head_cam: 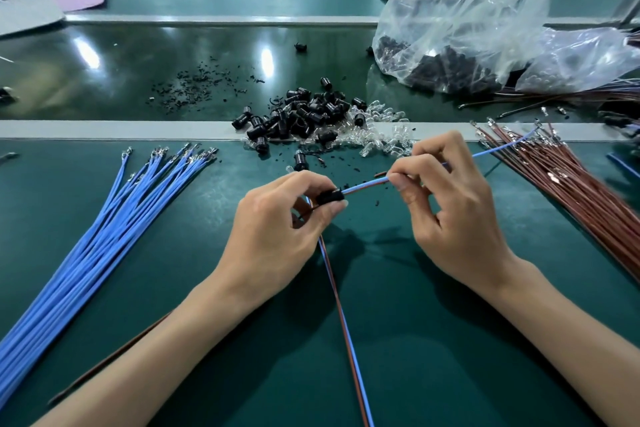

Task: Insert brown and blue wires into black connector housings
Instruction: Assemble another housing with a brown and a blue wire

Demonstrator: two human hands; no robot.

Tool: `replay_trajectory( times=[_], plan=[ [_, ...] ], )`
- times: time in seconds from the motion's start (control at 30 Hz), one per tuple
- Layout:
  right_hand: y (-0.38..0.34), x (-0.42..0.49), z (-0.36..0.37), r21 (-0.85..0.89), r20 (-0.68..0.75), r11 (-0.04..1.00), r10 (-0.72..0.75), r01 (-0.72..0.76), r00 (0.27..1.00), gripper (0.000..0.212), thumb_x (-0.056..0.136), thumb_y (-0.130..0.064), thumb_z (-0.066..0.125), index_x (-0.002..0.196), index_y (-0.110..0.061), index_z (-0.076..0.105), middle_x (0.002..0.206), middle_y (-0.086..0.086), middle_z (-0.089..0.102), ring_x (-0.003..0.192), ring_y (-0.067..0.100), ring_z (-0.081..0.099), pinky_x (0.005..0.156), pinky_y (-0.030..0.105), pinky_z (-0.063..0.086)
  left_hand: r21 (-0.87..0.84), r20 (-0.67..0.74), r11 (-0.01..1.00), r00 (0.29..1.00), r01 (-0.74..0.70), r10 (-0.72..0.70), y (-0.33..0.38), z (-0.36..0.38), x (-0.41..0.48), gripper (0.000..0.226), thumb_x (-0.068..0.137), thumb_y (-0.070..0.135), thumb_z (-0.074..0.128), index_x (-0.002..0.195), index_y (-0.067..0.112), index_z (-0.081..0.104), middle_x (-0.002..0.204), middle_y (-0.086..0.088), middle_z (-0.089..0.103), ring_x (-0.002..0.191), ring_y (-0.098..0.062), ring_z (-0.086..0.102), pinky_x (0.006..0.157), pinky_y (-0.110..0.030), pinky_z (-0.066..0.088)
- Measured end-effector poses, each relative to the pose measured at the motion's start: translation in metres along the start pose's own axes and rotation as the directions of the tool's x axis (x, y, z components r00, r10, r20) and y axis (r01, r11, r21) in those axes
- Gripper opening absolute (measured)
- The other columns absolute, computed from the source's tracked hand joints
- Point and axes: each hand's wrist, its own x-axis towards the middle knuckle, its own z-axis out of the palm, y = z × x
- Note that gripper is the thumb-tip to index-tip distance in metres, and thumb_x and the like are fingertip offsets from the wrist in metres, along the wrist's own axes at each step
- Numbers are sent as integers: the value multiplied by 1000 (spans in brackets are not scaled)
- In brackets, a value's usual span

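My left hand [277, 218] pinches a black connector housing [329, 196] between thumb and fingers at the centre of the green mat. A blue and a brown wire [367, 185] run side by side from the housing's right end to my right hand [446, 204], which pinches them close to the housing. The blue wire [498, 148] continues past that hand to the right. Another blue and brown pair [341, 308] trails from under my left hand toward the near edge.
A fan of blue wires [104, 225] lies at the left, a bundle of brown wires [568, 191] at the right. Loose black housings [304, 114] and clear parts [381, 135] are heaped behind my hands. A clear plastic bag [467, 21] stands at the back right.
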Motion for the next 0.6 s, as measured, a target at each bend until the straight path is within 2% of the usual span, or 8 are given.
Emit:
replay_trajectory(
  times=[0.1,0.17,0.33,0.5,0.6],
  plan=[
    [0,-1,0,4,-37,1000,-1,1,999,18,92,-10,53,85,3,63,87,11,46,70,14,42,57,27,42,-8,10,1000,1000,-17,17,0,0,0,20,80,35,64,89,18,68,76,19,62,66,3,55,62,-11,41],
    [1,-1,0,-6,-13,1000,-7,7,1000,19,93,-11,53,85,2,63,87,12,47,70,13,42,57,24,41,2,9,1000,1000,-25,25,0,1,0,16,81,31,67,89,18,68,77,19,62,67,3,55,62,-10,40],
    [4,-1,3,-7,88,1000,-17,17,996,19,93,-11,51,86,2,63,87,11,47,72,12,42,60,20,39,19,-24,999,999,-29,30,-2,1,1,16,82,30,69,89,16,69,79,16,64,68,-1,56,63,-12,42],
    [5,1,1,34,37,999,16,-17,999,17,92,-6,49,84,2,61,86,10,48,70,11,42,66,7,34,34,-3,998,998,-60,60,-1,1,1,19,82,33,67,91,16,69,80,13,66,71,-5,59,66,-19,47],
    [5,1,1,4,62,1000,2,-2,998,15,92,-5,52,85,2,63,86,10,49,71,11,41,64,11,34,37,-25,998,999,-46,47,-1,0,1,16,83,30,67,91,16,69,80,10,67,72,-8,60,66,-22,47]
  ],
)
